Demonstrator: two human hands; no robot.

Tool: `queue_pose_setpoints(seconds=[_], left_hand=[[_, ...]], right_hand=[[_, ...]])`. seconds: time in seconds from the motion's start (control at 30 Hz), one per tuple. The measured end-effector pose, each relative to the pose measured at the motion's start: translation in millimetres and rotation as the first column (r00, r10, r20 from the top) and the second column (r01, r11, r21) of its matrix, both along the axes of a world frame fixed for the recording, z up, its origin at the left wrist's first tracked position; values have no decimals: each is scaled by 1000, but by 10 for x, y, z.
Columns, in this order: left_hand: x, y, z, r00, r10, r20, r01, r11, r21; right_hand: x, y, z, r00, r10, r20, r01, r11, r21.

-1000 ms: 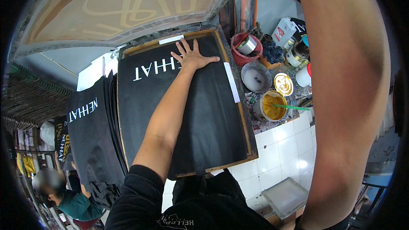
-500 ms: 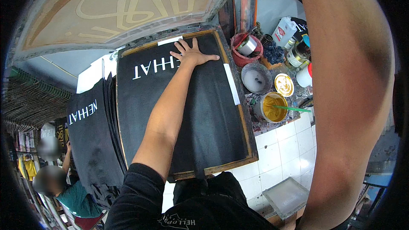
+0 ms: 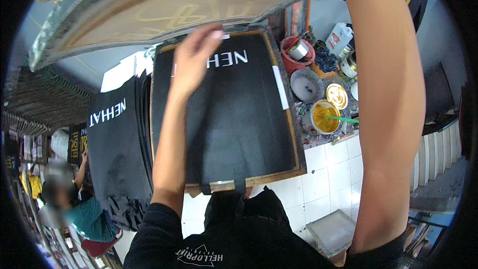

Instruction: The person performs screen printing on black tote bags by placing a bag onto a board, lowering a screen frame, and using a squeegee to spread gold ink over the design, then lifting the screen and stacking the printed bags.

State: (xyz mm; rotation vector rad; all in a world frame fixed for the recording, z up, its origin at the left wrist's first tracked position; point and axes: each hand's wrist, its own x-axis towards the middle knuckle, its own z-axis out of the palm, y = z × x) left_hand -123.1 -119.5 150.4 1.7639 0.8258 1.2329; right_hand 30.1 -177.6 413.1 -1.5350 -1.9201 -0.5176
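1. Black cloth [image 3: 239,119] lies flat on the wood-edged board [image 3: 297,159] right in front of the person, with white lettering [image 3: 226,59] across its far end.
2. Looks light and floppy to me, the sort that would crease or skew if tugged by one corner, and hardly fragile.
3. My guess at the best hold: the two far corners, clear of the lettering, since I can't tell whether that's dry. A dark strap [image 3: 240,185] hangs over the board's near edge.
4. Left hand [image 3: 193,59] is over the cloth's far left part, hiding some letters, forearm stretched away from the body; it's blurred, fingers bent, and I can't tell whether they pinch anything.
5. Right arm [image 3: 391,94] is raised high to the right of the tilted screen [image 3: 199,10]; its hand is out of sight, so whether it grips anything, I can't tell.
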Motion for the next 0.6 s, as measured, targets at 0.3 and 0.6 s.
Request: queue_pose_setpoints(seconds=[0.3, 0.6], left_hand=[[-1725, -2360, -208, 967, 90, 237, 16, 911, -411], [-1696, -2977, -1350, 895, 305, 326, 151, 481, -864]], right_hand=[[-201, -1451, -1863, 985, 112, -132, -125, 987, -99], [-386, -1724, -3348, 986, 163, 36, -143, 936, -321]])
